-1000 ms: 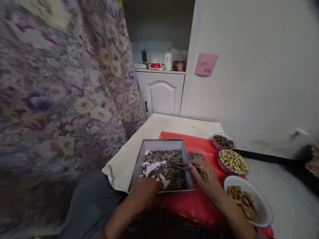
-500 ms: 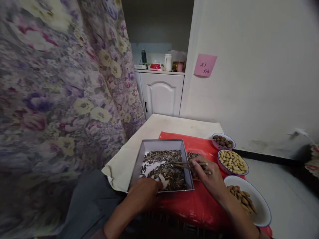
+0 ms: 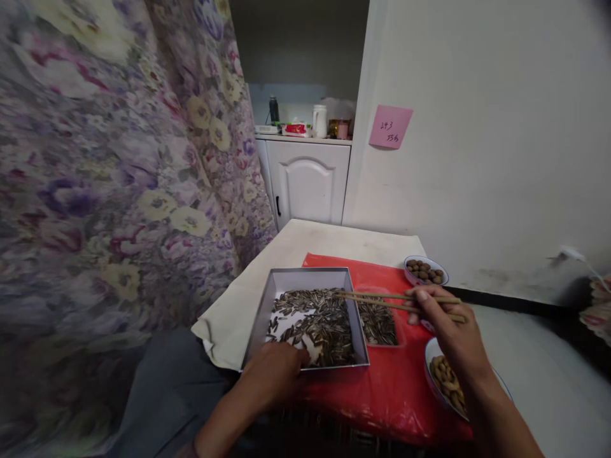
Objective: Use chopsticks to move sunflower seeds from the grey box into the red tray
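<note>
My right hand (image 3: 443,318) grips a pair of wooden chopsticks (image 3: 391,296). Their tips reach left over the right wall of a shallow grey-white box (image 3: 312,273), above the striped sunflower seeds (image 3: 334,318) inside. My left hand (image 3: 279,369) crosses the box's near edge, its fingers curled low among the seeds. Against those fingertips is a pale scrap (image 3: 312,348); whether they pinch it is hard to make out. Beside the box, under the chopsticks, sits a clear plastic tray (image 3: 400,334) with more sunflower seeds.
A red plastic sheet (image 3: 372,388) covers part of the cream-covered table (image 3: 348,235). Along the right edge stand a bowl of brown nuts (image 3: 424,270) and a bowl of long brown pods (image 3: 446,381); my right hand hides another bowl. A floral curtain (image 3: 119,191) hangs at left.
My right hand has moved right with the chopsticks, uncovering the seed tray and covering the peanut bowl. The chopstick tips have shifted slightly up and right. My left hand stays put.
</note>
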`<state>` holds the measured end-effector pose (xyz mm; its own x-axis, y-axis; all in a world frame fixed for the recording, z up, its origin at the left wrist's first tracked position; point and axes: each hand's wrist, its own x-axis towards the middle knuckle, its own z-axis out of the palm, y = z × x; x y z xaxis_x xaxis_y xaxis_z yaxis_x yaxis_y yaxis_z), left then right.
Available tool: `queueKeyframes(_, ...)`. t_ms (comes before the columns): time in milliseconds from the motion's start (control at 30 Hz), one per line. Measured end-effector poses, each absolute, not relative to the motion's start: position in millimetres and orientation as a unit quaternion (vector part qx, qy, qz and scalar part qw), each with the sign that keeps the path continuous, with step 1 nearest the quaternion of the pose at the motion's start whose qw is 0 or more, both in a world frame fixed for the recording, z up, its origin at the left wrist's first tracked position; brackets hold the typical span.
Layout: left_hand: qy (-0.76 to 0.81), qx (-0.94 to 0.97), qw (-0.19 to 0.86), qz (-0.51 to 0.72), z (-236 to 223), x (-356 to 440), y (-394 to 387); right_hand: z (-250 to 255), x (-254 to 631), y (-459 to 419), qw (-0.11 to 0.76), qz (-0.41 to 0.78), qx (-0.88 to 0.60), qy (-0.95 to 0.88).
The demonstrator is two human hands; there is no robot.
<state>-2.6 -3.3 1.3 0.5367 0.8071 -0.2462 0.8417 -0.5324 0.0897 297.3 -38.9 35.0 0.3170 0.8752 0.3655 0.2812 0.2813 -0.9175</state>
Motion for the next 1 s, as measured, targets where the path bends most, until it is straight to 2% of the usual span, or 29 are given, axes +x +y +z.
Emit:
queueKeyframes(200,0.472,0.871,0.102,-0.092,0,-2,-1,37,333,-47,0.640,0.233,-0.568,-0.463)
queueKeyframes(567,0.474,0.869,0.097,-0.102,-1,-3,-1,48,332,-58,0.625,0.178,-0.592,-0.477)
queueKeyframes(1000,0.479,0.865,0.105,-0.108,7,1,-3,33,274,-46,0.490,0.288,-0.544,-0.617)
